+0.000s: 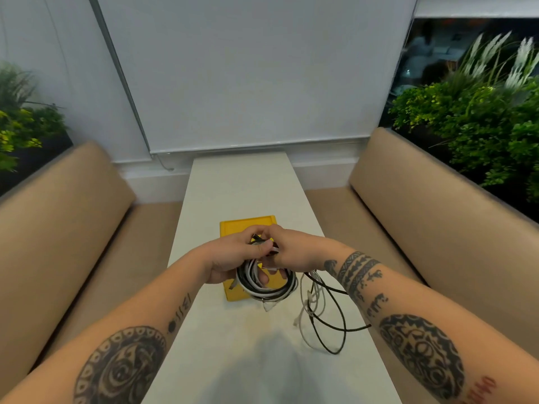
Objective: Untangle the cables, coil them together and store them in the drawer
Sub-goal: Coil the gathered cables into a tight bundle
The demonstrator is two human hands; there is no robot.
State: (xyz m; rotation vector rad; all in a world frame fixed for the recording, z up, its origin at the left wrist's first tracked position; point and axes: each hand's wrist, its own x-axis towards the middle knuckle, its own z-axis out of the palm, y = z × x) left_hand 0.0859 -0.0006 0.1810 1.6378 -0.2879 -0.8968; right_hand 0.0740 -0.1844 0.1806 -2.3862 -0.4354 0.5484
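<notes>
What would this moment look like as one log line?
step: coiling | left hand: holds coil | right hand: winding on | loose cables: on table | yellow tray: under hands

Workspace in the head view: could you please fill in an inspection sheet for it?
Surface: narrow white table, bare at the far end.
Job's things: yellow tray under the hands; no drawer seen.
Clutter: nothing seen.
Hands: left hand grips the coil of black and white cables; right hand pinches strands at its top.
Cables: loose tails, black and white, trail on the table to the right, not yet coiled.
Surroundings: tan benches on both sides, plants behind, white blind ahead.
</notes>
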